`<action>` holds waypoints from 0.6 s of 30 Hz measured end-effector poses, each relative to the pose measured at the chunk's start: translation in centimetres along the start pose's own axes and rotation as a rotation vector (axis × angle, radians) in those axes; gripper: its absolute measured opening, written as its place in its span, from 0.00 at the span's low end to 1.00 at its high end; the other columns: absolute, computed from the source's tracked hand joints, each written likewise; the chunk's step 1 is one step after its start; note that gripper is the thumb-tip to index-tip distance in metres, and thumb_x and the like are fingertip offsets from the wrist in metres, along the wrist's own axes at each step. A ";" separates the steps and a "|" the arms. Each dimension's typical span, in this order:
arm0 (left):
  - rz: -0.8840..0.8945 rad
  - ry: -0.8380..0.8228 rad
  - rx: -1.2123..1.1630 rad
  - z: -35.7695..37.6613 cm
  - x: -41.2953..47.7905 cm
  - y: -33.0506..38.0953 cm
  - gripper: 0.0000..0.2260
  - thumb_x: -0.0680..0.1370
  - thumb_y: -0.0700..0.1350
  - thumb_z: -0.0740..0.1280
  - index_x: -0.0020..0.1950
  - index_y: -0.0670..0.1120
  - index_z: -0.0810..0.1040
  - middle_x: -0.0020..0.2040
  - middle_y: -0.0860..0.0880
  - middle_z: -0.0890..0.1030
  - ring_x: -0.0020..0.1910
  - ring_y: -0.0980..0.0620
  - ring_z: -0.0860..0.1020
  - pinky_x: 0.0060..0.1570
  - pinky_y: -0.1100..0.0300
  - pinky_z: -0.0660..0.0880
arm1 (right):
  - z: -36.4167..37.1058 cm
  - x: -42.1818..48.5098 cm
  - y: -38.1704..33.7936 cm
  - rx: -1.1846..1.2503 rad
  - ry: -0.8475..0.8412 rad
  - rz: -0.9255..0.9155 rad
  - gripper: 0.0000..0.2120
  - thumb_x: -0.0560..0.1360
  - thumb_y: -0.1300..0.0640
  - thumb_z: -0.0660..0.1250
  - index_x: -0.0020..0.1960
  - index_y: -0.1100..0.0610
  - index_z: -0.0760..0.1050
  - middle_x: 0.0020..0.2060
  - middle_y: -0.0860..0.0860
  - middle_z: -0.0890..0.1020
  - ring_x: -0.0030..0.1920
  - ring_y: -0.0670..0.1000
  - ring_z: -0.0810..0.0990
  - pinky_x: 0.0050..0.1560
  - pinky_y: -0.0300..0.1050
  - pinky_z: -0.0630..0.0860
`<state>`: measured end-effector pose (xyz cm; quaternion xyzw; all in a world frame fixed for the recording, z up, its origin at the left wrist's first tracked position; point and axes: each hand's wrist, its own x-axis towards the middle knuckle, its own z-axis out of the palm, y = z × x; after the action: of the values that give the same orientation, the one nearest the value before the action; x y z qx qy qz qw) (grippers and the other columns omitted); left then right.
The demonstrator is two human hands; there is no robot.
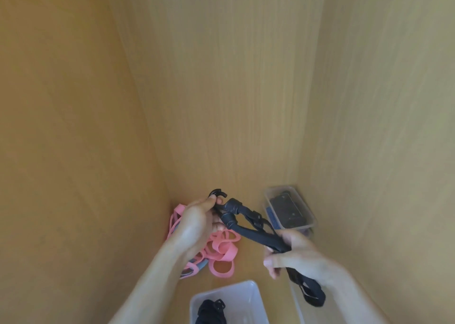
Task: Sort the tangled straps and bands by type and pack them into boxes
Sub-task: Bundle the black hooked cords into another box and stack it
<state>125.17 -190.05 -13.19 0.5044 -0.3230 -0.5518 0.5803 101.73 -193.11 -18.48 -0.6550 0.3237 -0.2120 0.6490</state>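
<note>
Two clear plastic boxes stand on the wooden table (251, 262) in front of me. The far box (309, 215) sits in the right back corner, close to both wooden walls. It holds a flat dark item (286, 210) with a blue ribbed piece (272, 216) along its left side; I cannot tell what either is. The near box (246, 291) is at the bottom edge of the view and holds a bundle of black strap (211, 311).

Both my hands are raised over the table between the boxes, holding one long black strap (256, 236) that runs between them. My left hand (197, 225) is curled round the end with the fittings, thumb up against a black hook (218, 193) that sticks out above my fingers. Just right of that hand the strap splits into two dark runs with black buckles. My right hand (298, 257) grips the strap lower down, with fingers and thumb closed round it. The tail hangs below that hand in a loop, just right of the near box.

A pile of pink bands (221, 249) lies on the table against the left wall, partly hidden under my left hand and forearm. A grey-blue band (202, 264) is mixed in at its near side.
</note>
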 end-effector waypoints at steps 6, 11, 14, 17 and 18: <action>0.013 -0.182 -0.123 0.0 -0.4 0.5 0.14 0.84 0.41 0.57 0.40 0.43 0.73 0.40 0.43 0.76 0.41 0.43 0.74 0.37 0.52 0.75 | -1.4 -0.2 0.9 0.459 -0.386 0.009 0.21 0.79 0.49 0.70 0.61 0.66 0.73 0.30 0.51 0.66 0.24 0.43 0.63 0.27 0.35 0.62; 0.081 -0.100 -0.048 0.2 -0.4 0.7 0.10 0.85 0.40 0.58 0.47 0.39 0.75 0.43 0.39 0.83 0.42 0.42 0.84 0.44 0.51 0.83 | -2.0 0.1 2.5 0.472 -0.274 0.103 0.20 0.83 0.46 0.63 0.55 0.64 0.76 0.30 0.52 0.67 0.26 0.47 0.63 0.31 0.40 0.64; 0.138 0.044 0.119 0.0 -0.2 0.4 0.10 0.85 0.42 0.61 0.51 0.36 0.77 0.45 0.41 0.86 0.47 0.42 0.86 0.46 0.57 0.83 | -1.7 -0.1 2.9 0.412 -0.092 0.077 0.17 0.78 0.48 0.71 0.51 0.63 0.77 0.32 0.56 0.69 0.28 0.51 0.67 0.33 0.43 0.66; 0.163 0.121 0.374 -0.6 0.1 -0.1 0.11 0.84 0.45 0.63 0.52 0.38 0.80 0.46 0.44 0.86 0.45 0.51 0.86 0.49 0.58 0.82 | -1.4 -0.3 2.8 0.254 0.058 0.052 0.19 0.75 0.49 0.72 0.53 0.65 0.77 0.34 0.59 0.75 0.32 0.55 0.73 0.37 0.45 0.72; 0.162 0.138 0.477 -0.9 0.2 -0.2 0.11 0.84 0.48 0.64 0.52 0.41 0.81 0.44 0.47 0.86 0.40 0.56 0.85 0.45 0.61 0.81 | -1.5 -0.3 2.8 0.230 0.086 0.050 0.19 0.76 0.50 0.72 0.56 0.66 0.76 0.36 0.61 0.78 0.34 0.57 0.76 0.39 0.47 0.74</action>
<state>126.02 -189.99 -13.68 0.6360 -0.4430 -0.3760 0.5078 100.08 -193.79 -21.12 -0.5584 0.3411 -0.2595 0.7103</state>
